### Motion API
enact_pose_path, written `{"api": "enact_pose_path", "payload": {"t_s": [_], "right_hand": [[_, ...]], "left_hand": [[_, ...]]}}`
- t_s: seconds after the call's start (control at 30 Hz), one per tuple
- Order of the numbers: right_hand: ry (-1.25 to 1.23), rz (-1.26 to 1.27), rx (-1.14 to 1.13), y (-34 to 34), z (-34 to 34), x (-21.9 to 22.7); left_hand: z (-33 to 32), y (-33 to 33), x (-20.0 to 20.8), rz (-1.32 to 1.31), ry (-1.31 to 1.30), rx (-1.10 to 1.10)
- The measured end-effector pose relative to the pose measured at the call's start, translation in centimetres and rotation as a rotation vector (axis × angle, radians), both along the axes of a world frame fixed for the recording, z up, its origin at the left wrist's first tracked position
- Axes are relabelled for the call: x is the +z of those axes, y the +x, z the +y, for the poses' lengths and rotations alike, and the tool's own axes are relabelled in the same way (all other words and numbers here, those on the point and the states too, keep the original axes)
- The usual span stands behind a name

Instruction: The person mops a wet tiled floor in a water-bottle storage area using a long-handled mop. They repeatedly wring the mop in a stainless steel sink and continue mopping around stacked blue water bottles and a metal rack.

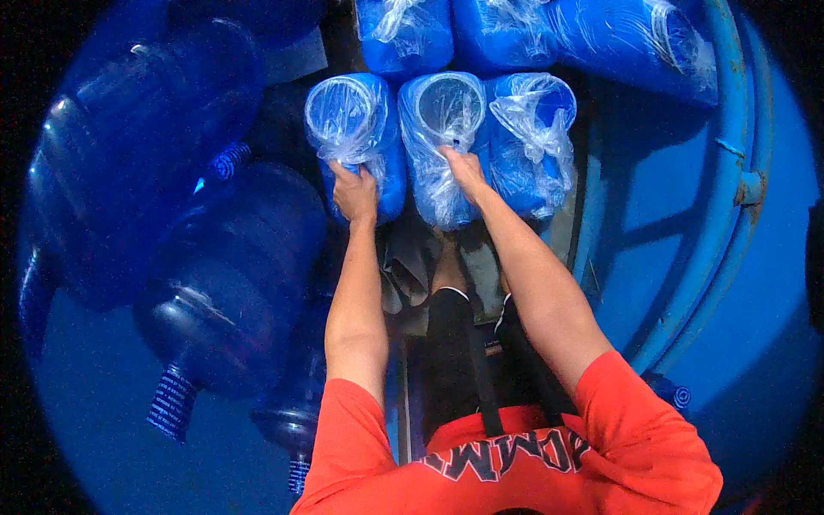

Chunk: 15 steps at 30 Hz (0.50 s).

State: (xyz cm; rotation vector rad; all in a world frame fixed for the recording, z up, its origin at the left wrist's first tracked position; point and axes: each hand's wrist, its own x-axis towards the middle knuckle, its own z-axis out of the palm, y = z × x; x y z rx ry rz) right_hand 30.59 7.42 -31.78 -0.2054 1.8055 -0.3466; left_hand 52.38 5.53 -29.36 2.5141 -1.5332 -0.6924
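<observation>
Three blue water containers in clear plastic wrap stand side by side before me. My left hand is closed on the lower part of the top of the left container, below its round end; its fingertips are partly hidden in the wrap. The middle container is in the grip of my right hand, thumb pressed near the gathered plastic and the other fingers mostly hidden. Touching it on the right is the third container, its wrap bunched near the round end. Neither hand touches that one.
More wrapped blue containers lie just beyond the row. Large dark-blue water bottles with printed neck seals are heaped on the left. Curved blue metal rails, rusty at a joint, run down the right over a blue surface.
</observation>
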Motion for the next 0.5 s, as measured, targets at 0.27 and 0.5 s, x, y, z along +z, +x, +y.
{"api": "enact_pose_path", "payload": {"t_s": [0.27, 0.5], "right_hand": [[0.056, 0.024, 0.042, -0.9, 3.6, 0.3], [0.049, -0.02, 0.063, -1.2, 8.4, 2.8]], "left_hand": [[0.0, 0.1, -0.3, -0.012, 0.034, -0.005], [0.2, 0.1, -0.1, -0.001, -0.003, -0.014]]}}
